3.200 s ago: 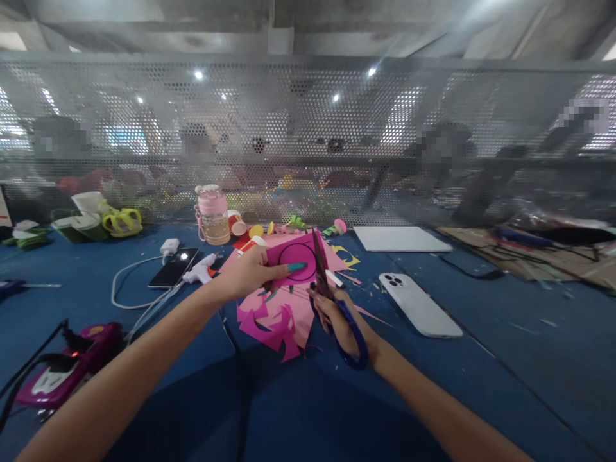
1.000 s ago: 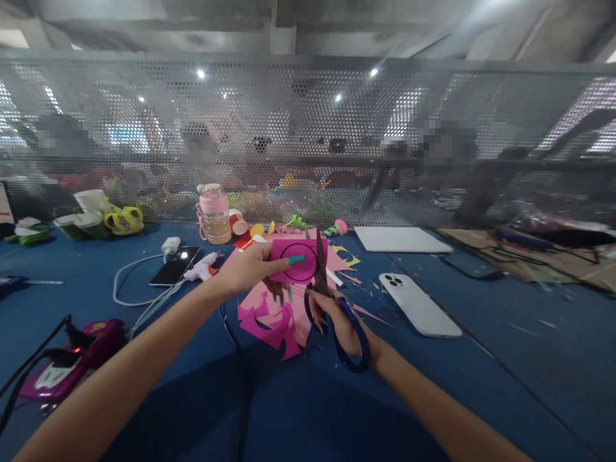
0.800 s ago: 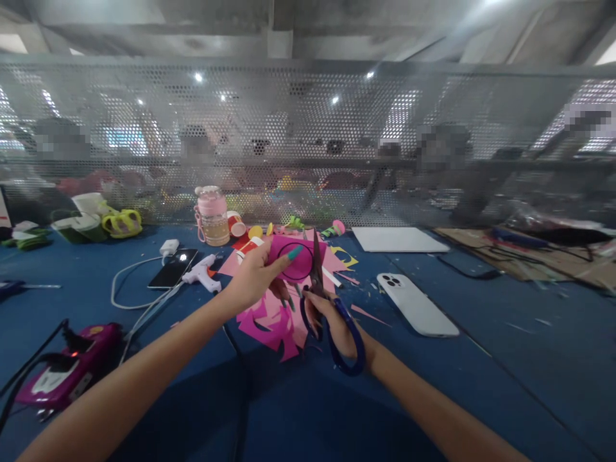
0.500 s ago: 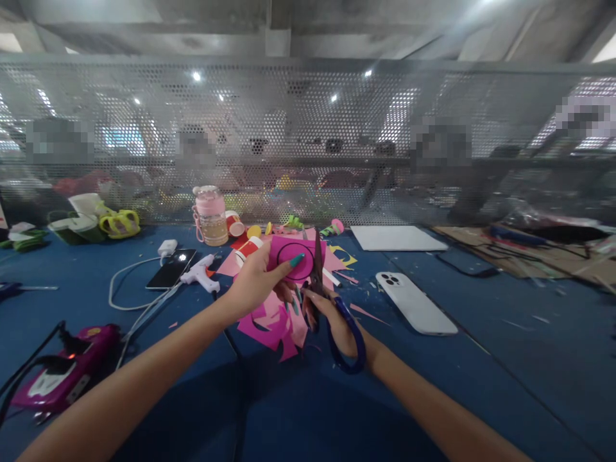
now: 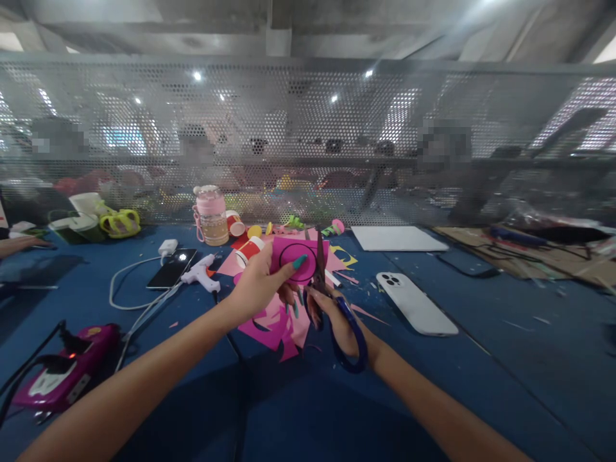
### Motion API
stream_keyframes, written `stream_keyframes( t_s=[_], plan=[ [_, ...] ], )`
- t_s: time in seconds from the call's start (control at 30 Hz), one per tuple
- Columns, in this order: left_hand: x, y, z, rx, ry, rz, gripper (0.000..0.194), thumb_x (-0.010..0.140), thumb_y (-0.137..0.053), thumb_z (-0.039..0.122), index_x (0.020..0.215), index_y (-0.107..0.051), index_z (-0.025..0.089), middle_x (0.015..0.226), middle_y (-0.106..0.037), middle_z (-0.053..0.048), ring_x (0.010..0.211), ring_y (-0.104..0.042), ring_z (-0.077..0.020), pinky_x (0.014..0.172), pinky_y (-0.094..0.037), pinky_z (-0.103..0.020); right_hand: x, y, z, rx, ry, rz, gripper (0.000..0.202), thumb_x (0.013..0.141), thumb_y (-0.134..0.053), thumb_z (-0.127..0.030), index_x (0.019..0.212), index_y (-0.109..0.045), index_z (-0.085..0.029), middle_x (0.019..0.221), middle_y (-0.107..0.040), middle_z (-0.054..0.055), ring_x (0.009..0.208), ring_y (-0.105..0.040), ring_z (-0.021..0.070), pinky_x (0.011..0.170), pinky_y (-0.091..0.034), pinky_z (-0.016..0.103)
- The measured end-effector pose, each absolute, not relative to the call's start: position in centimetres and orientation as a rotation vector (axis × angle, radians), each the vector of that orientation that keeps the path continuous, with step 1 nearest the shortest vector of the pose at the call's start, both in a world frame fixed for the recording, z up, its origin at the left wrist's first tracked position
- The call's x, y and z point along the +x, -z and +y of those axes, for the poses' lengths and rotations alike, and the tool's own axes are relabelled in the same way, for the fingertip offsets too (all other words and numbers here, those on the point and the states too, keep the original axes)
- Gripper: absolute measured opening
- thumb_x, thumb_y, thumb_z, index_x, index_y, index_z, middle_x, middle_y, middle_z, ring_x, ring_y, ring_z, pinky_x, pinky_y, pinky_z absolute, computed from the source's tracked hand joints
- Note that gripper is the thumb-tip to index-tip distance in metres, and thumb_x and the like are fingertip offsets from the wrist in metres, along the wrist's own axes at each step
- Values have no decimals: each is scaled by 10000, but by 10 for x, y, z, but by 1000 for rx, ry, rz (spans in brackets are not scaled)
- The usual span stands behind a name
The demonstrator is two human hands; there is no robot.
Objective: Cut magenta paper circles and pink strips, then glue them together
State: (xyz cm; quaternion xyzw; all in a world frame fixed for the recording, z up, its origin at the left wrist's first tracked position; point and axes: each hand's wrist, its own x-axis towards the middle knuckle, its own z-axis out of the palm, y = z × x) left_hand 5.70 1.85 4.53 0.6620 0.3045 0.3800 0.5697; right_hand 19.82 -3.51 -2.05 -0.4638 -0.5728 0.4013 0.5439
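Observation:
Pinched in my left hand [image 5: 262, 279] is a magenta paper [image 5: 283, 250] with a black circle drawn on it; the thumb lies over the circle. My right hand [image 5: 332, 314] is closed on blue-handled scissors [image 5: 347, 343], whose blades point up beside the circle's right side, at the paper. Magenta and pink paper scraps [image 5: 274, 333] lie on the table below both hands. Red and white paper cups [image 5: 250, 249] stand or lie just behind my left hand.
A glue gun [image 5: 201, 274], a black phone [image 5: 172, 268] and a magenta power strip [image 5: 72, 366] are at left. Behind stands a pink bottle [image 5: 210, 215]. At right are a white phone [image 5: 416, 305] and a white board [image 5: 398, 238]. Another person's hand [image 5: 22, 245] shows far left.
The paper, both my hands and the scissors have shifted very slightly right. Another person's hand has come into view at the far left edge.

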Motion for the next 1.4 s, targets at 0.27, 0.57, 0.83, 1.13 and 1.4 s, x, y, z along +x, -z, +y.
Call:
stream_keyframes(
  t_s=[0.27, 0.57, 0.83, 1.13, 1.4],
  plan=[
    [58, -43, 18, 1550, -912, 715, 273, 762, -643, 300, 783, -396, 185, 465, -593, 44, 315, -556, -109, 330, -439, -182, 199, 20, -35, -1082, -937, -1366, 418, 800, -480, -603, 649, -449, -215, 504, -407, -62, 446, -387, 108, 465, -322, 262],
    [57, -46, 17, 1593, -895, 691, 210, 814, -589, 265, 829, -400, 176, 485, -576, 55, 318, -545, -91, 316, -443, -170, 198, 15, -38, -1110, -960, -1350, 420, 760, -494, -631, 681, -436, -223, 509, -365, -73, 434, -353, 102, 429, -307, 250],
    [57, -47, 17, 1583, -887, 725, 206, 818, -589, 242, 818, -394, 176, 482, -577, 55, 313, -538, -84, 308, -426, -157, 199, 20, -36, -1098, -1008, -1311, 425, 750, -503, -634, 701, -435, -218, 515, -343, -79, 428, -318, 93, 405, -264, 236],
    [54, -49, 20, 1696, -878, 679, 274, 783, -628, 364, 844, -448, 167, 452, -548, 64, 314, -509, -78, 321, -422, -172, 201, 20, -37, -1149, -1027, -1311, 436, 761, -492, -638, 659, -406, -223, 502, -322, -82, 419, -316, 90, 400, -270, 234],
    [54, -45, 23, 1696, -889, 669, 288, 779, -625, 382, 825, -442, 165, 478, -552, 54, 324, -511, -74, 324, -425, -175, 200, 20, -37, -1153, -1055, -1286, 453, 728, -515, -658, 658, -398, -225, 503, -309, -87, 411, -295, 85, 386, -249, 232]
  ],
)
